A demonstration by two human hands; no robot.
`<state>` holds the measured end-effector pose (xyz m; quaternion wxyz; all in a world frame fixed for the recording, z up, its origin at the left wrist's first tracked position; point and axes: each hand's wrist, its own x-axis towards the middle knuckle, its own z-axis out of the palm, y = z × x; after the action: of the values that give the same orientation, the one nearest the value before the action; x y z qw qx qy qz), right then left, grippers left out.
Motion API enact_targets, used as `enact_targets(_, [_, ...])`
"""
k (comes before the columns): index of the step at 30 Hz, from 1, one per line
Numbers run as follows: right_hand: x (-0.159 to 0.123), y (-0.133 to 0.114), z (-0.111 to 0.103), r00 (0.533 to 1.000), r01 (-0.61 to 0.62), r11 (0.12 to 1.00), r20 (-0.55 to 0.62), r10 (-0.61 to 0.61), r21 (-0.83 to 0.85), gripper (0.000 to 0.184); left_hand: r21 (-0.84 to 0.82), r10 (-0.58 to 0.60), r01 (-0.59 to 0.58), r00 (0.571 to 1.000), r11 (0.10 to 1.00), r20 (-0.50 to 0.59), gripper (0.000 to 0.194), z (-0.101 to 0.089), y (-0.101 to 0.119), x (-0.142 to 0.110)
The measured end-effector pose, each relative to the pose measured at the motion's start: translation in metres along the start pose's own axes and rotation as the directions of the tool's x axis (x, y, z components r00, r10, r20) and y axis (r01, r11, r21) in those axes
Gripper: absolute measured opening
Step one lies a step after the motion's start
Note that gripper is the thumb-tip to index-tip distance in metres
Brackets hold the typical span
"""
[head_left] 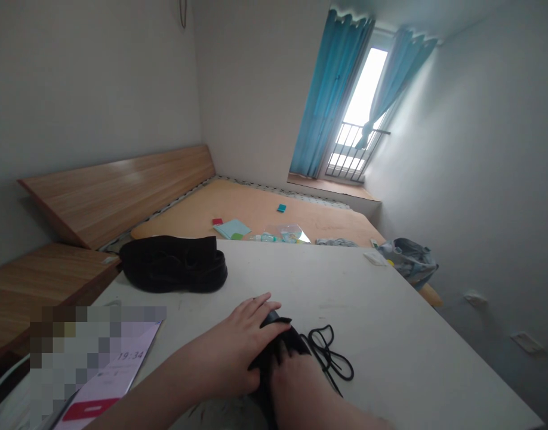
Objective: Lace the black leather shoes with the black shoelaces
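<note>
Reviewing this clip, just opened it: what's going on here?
A person holds a black shoe on a white table with both hands. The left hand lies over the shoe, and the right hand curls its fingers across it. A loose black shoelace lies on the table just beside them. A second black shoe sits near the table's far edge.

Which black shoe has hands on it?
The nearer black shoe, held by the left hand and right hand; the thick-soled black shoe at the far edge of the white table lies untouched.
</note>
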<state>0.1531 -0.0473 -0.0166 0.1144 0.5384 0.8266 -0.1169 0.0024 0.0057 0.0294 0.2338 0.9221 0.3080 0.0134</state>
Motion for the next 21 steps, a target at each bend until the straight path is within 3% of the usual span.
enact_targets(4, [-0.015,0.007,0.009,1.000,0.026,1.000,-0.009,-0.026,0.008,0.046,0.016,0.000,0.000,1.000,1.000,0.001,0.087,0.000,-0.001,0.000])
enact_targets(10, [0.000,0.016,0.032,0.987,0.135,0.991,0.084,-0.136,0.018,0.051,0.043,0.011,-0.011,1.000,0.999,0.005,0.088,0.000,-0.001,0.000])
enact_targets(21, [0.014,0.015,0.064,0.998,0.049,0.997,0.048,-0.047,-0.051,0.058,0.020,0.010,-0.010,1.000,1.000,0.006,0.089,0.001,-0.001,-0.001])
